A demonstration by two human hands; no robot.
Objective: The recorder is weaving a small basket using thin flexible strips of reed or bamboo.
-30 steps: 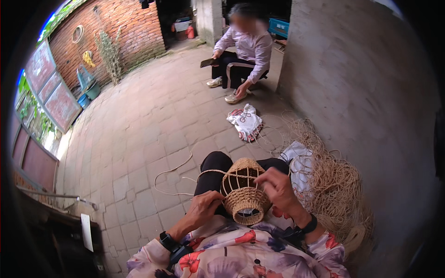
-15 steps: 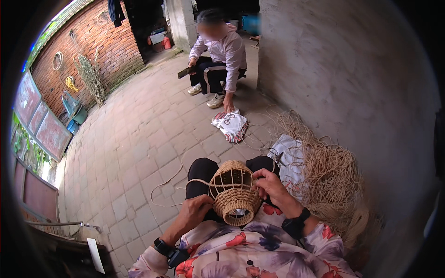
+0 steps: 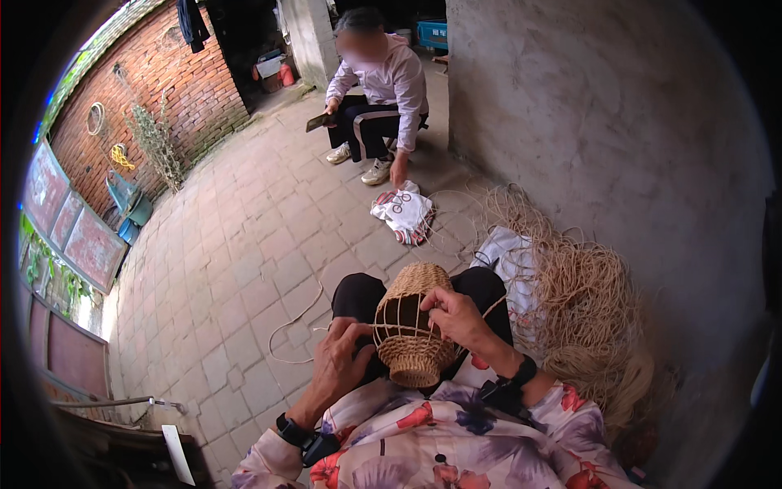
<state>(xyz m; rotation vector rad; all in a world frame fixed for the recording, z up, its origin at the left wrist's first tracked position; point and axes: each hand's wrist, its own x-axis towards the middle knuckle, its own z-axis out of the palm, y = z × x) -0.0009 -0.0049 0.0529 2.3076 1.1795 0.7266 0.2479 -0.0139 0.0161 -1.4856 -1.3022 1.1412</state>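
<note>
The left hand (image 3: 338,357) touched the woven basket (image 3: 417,354) at its left side; whether those fingers gripped could not be told. Just right of it, between both hands, the basket lay on the lap, ribs bare midway. Beyond the hands was a white cloth (image 3: 406,212). The right hand (image 3: 458,319) pinched the basket's ribs; further right sprawled tangled cord (image 3: 590,306).

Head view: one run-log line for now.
left hand: at woven basket, left side | right hand: at basket's open ribbed middle | grips: unclear | cord heap: at right
</note>
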